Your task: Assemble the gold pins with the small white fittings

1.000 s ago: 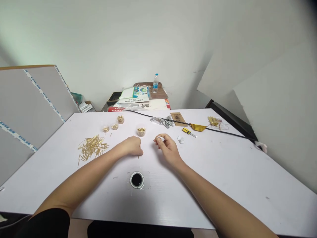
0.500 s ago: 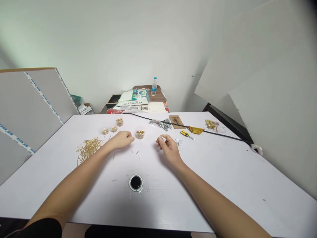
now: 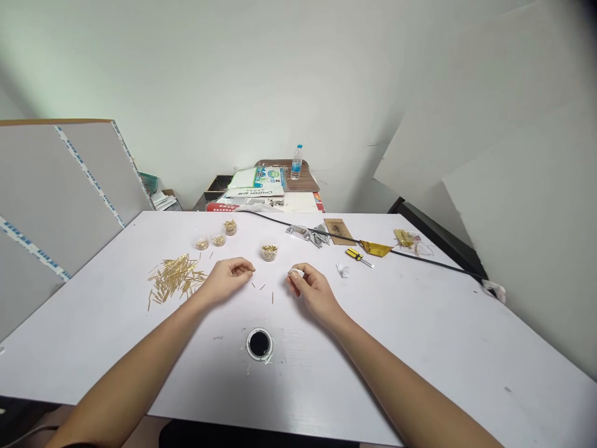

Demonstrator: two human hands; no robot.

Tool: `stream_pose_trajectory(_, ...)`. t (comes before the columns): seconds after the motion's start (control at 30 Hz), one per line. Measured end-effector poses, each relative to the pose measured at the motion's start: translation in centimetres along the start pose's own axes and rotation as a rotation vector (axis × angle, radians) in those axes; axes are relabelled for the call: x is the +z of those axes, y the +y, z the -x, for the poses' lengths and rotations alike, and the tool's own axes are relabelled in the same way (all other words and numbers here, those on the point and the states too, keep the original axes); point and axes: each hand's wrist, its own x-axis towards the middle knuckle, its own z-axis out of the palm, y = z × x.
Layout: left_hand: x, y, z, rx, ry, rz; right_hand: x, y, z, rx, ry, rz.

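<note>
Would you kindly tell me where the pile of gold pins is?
In the head view, the pile lies on the table, just left of the left hand.

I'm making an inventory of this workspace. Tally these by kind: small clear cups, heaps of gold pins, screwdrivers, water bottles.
Small clear cups: 4
Heap of gold pins: 1
Screwdriver: 1
Water bottle: 1
Total: 7

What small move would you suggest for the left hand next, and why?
Perhaps the left hand should pick up a loose gold pin: it lies on the table close by, while the right hand pinches a small white piece.
</note>
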Motion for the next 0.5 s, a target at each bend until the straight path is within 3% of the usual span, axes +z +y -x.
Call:
stream_pose_trajectory(0.3,2.7,0.3,1.2,0.197,0.079,-0.149,0.5,0.3,0.4,0.011,-0.056,0.257)
stream_pose_trajectory(0.5,2.4,-0.3,1.0,0.263,0.15,-0.274,0.8,0.4,0.7,0.066,-0.058,0.166)
